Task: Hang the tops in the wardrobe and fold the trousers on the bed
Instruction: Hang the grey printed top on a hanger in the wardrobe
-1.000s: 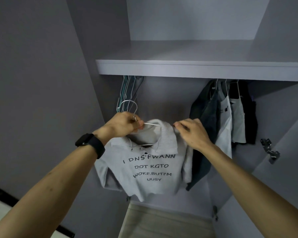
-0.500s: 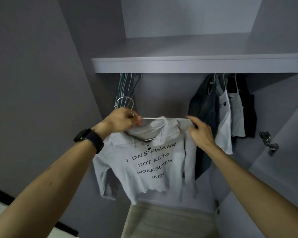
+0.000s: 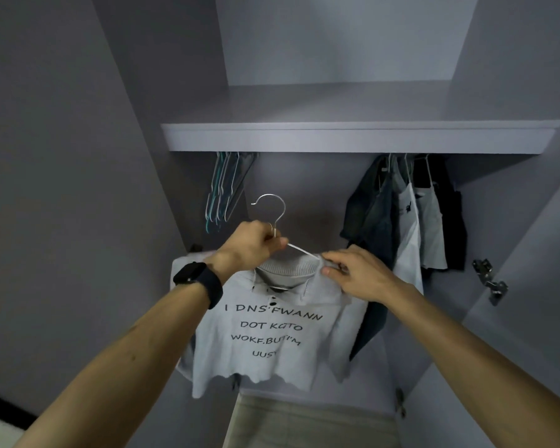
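A single wide-angle camera on the person's head looks straight into the open wardrobe point(image 3: 314, 195) from close by, high enough that the top of the shelf point(image 3: 356, 140) shows. Both forearms come in from the lower corners. The left hand point(image 3: 253, 244), gripping the hanger point(image 3: 274, 215), and the right hand point(image 3: 359, 273), pinching the top point(image 3: 272, 334), are nearest the lens at centre. The empty hangers point(image 3: 223, 189) at far left and the hung clothes point(image 3: 408, 221) at far right lie deeper in, under the shelf.
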Available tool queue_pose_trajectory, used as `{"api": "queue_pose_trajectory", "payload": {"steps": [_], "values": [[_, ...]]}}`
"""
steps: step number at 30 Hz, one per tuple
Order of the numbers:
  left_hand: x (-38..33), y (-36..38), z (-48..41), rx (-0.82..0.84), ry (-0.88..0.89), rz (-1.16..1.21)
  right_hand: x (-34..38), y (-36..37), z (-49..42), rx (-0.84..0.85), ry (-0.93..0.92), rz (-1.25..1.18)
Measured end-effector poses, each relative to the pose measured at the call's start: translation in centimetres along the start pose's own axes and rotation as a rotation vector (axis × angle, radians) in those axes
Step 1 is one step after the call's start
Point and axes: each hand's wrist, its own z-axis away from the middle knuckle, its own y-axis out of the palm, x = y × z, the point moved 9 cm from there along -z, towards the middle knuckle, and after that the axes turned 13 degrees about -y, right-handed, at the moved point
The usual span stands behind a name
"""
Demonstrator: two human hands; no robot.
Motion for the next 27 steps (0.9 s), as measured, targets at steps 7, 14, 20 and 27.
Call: {"api": "queue_pose_trajectory", "payload": {"steps": [7, 14, 20, 27], "values": [[-2.1, 1.5, -0.7, -0.090, 0.069, 0.028, 0.6, -1.9, 0.3, 0.029, -0.061, 0.067], [-3.5, 2.2, -2.5, -0.127, 0.118, 0.010, -0.4, -2.9, 0.9, -0.022, 0.029, 0.146], [-5.3, -0.2, -3.7, -0.397, 0.223, -0.231, -3.7, -2.3, 0.3, 0.007, 0.290, 0.080], [-9.0, -7.0, -7.7, -0.731, 0.294, -0.326, -7.3, -3.0, -2.5, -0.026, 0.544, -0.112]]}}
